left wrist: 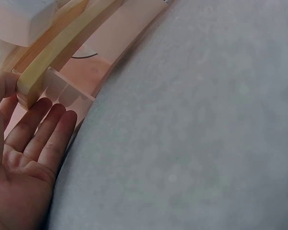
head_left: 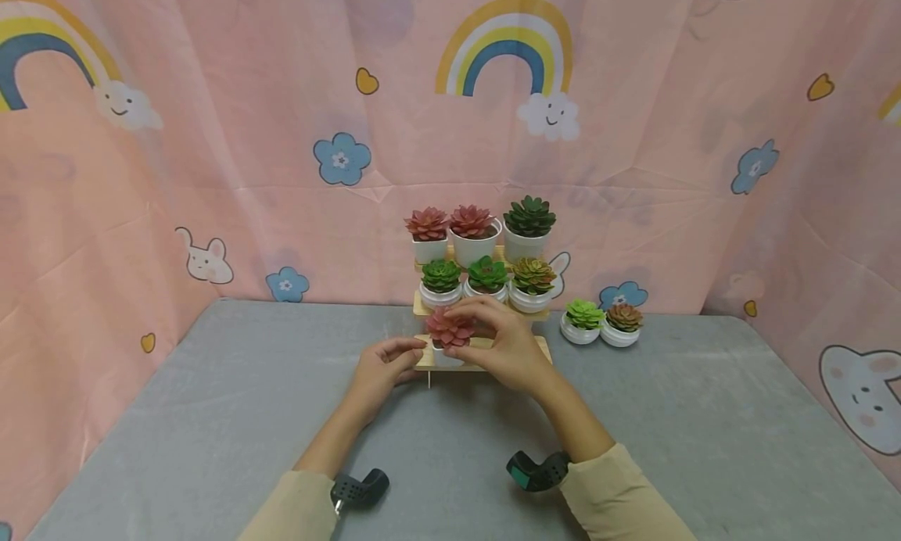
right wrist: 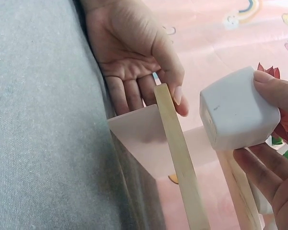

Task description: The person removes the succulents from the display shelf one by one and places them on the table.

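My right hand (head_left: 512, 349) grips a small potted red succulent (head_left: 450, 327) above the lowest shelf of a three-step wooden plant stand (head_left: 422, 359). The right wrist view shows its squarish white pot (right wrist: 240, 110) tilted between thumb and fingers, apart from the wooden slat (right wrist: 180, 155). At that shelf's left end, my left hand (head_left: 376, 373) pinches the wood between thumb and index finger. Its other fingers (left wrist: 62, 132) extend below the slat, beside a pale, see-through side support (left wrist: 69, 93).
Two red succulents (head_left: 472, 222) and a dark green one (head_left: 529, 216) stand on the top step. Green succulents (head_left: 441, 276) and a yellowish one (head_left: 533, 275) fill the middle step. Light green (head_left: 584, 314) and brown (head_left: 623, 317) succulents sit on the grey table (head_left: 704, 416) to the right.
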The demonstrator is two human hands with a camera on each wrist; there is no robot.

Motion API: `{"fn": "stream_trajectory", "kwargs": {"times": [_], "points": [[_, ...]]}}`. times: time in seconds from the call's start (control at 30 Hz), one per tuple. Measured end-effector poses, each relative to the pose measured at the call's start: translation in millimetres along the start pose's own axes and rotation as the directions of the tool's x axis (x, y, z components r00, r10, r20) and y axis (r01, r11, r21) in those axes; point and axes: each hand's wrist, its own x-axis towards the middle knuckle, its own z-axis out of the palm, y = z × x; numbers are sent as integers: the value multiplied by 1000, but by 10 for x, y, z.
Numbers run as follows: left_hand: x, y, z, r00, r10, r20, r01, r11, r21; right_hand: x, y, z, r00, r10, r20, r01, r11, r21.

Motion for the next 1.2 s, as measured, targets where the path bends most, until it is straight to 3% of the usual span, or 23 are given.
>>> {"fn": "stream_trajectory", "kwargs": {"times": [0.37, 0.7, 1.2], "points": [[0, 7, 5, 1000, -4, -9, 4, 1000, -20, -8, 15, -7, 1000, 4, 0, -4, 1000, -4], [12, -13, 1, 1000, 6, -13, -6, 1000, 14, -6, 23, -77, 999, 11, -31, -12, 999, -44], [5, -5, 10, 1000, -10, -29, 11, 1000, 17, -22, -34, -382, 992, 44, -122, -50, 998, -43]]}}
